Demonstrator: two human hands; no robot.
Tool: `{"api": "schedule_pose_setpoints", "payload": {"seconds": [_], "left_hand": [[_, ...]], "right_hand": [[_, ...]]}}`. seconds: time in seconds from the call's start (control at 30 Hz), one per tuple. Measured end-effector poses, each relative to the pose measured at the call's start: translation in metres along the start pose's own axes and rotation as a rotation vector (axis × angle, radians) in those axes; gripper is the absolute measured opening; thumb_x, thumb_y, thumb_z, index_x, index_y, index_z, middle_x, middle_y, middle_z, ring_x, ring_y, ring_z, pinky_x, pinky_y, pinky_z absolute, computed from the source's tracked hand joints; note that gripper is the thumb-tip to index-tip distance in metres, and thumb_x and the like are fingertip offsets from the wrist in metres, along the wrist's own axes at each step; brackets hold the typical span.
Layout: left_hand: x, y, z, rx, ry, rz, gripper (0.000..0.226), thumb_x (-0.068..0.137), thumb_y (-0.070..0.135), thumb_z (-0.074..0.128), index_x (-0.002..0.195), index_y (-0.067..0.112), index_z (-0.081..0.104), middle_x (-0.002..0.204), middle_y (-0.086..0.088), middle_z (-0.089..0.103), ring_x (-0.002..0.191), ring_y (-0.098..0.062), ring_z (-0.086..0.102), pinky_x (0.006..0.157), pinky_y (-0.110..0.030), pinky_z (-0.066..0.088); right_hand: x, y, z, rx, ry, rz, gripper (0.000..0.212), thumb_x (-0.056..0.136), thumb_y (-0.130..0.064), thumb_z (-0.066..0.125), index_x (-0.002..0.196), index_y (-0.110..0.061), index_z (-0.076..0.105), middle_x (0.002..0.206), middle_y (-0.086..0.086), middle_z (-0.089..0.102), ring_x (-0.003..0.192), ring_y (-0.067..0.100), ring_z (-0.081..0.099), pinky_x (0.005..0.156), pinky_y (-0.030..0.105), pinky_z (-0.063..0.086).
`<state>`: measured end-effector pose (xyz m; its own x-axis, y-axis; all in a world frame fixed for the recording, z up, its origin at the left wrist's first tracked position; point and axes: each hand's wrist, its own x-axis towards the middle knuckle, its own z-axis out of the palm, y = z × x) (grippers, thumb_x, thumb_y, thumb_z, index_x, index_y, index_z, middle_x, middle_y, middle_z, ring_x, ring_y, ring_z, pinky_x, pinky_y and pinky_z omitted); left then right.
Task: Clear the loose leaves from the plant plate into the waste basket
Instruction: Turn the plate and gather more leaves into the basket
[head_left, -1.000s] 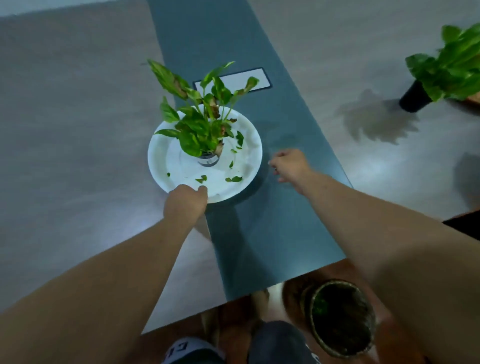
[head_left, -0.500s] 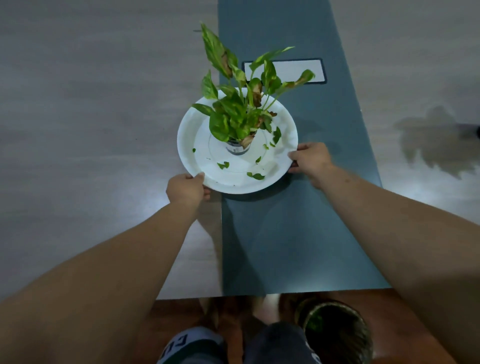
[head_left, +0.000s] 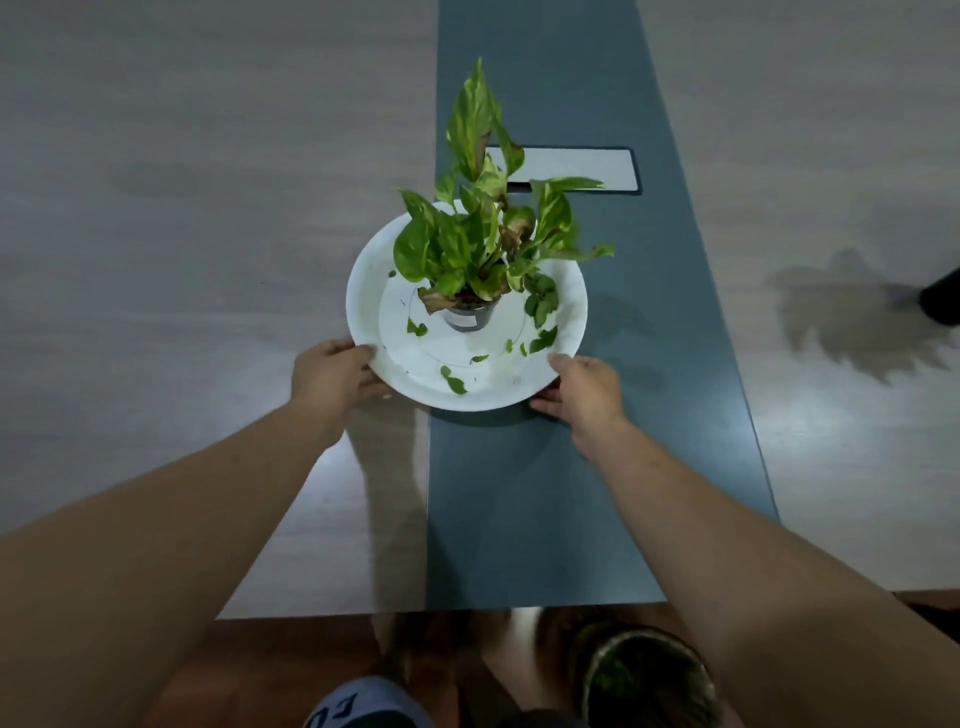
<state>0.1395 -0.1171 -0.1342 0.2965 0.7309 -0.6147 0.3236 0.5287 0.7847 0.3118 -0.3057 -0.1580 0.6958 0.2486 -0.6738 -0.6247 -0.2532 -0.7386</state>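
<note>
A white round plate (head_left: 374, 291) sits on the table, half on the dark centre strip. A small potted plant (head_left: 470, 317) with green and yellow leaves stands in its middle. Several loose green leaves (head_left: 456, 384) lie scattered on the plate around the pot. My left hand (head_left: 332, 376) grips the plate's near-left rim. My right hand (head_left: 584, 387) grips the near-right rim, fingers under the edge. A round woven waste basket (head_left: 649, 680) stands on the floor below the table's near edge, partly hidden by my right forearm.
The table has pale wood sides and a dark blue-grey centre strip (head_left: 545, 493) with a white rectangular hatch (head_left: 582, 169) behind the plant. A dark pot (head_left: 943, 304) shows at the right edge. My knees and the brown floor lie below the table edge.
My right hand came from the dark strip to the plate's near-right rim, and my left hand shifted along the near-left rim. The view swung left, so the second plant has almost left the frame.
</note>
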Motion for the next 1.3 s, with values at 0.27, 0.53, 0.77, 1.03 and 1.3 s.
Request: {"api": "schedule_pose_setpoints", "payload": {"seconds": [0.27,0.53,0.77,1.03,1.3], "left_hand": [[-0.017,-0.035,0.0,-0.13,-0.091,-0.002,0.051,0.078,-0.004,0.075,0.126,0.002,0.059,0.108,-0.014,0.074,0.095,-0.029,0.074,0.088,-0.041,0.058],[0.009,-0.009,-0.012,-0.178,0.037,0.031,0.041,0.079,-0.008,0.071,0.119,0.002,0.064,0.107,-0.013,0.073,0.091,-0.024,0.074,0.079,-0.034,0.06],[0.005,-0.016,-0.004,-0.09,0.018,-0.003,0.041,0.084,0.002,0.071,0.123,0.009,0.06,0.105,-0.011,0.073,0.09,-0.029,0.075,0.081,-0.044,0.061],[0.019,0.0,0.001,-0.068,0.028,0.025,0.04,0.086,0.002,0.07,0.125,0.006,0.061,0.107,-0.013,0.073,0.077,-0.025,0.077,0.072,-0.04,0.063],[0.021,0.01,0.006,0.705,0.289,0.527,0.042,0.086,0.03,0.052,0.122,0.013,0.064,0.112,-0.004,0.065,0.101,-0.021,0.062,0.088,-0.034,0.05]], "right_hand": [[0.016,-0.037,-0.01,-0.155,0.095,-0.108,0.002,0.086,-0.004,0.063,0.086,-0.006,0.063,0.094,0.019,0.072,0.078,0.031,0.073,0.071,0.041,0.062],[-0.012,0.0,0.004,0.011,0.043,-0.037,0.012,0.089,-0.01,0.063,0.095,0.0,0.06,0.083,0.017,0.07,0.069,0.026,0.07,0.073,0.037,0.062],[-0.003,-0.022,0.003,0.007,0.058,-0.104,0.01,0.09,-0.01,0.06,0.098,-0.004,0.062,0.09,0.017,0.072,0.071,0.026,0.071,0.06,0.032,0.061],[-0.009,-0.004,-0.001,-0.011,0.072,-0.065,0.01,0.089,-0.012,0.064,0.095,-0.004,0.063,0.086,0.02,0.071,0.065,0.023,0.067,0.061,0.031,0.061],[0.001,-0.018,-0.008,-0.514,0.35,-0.385,0.039,0.078,-0.022,0.064,0.115,-0.013,0.057,0.11,0.007,0.063,0.099,0.024,0.063,0.086,0.031,0.05]]}}
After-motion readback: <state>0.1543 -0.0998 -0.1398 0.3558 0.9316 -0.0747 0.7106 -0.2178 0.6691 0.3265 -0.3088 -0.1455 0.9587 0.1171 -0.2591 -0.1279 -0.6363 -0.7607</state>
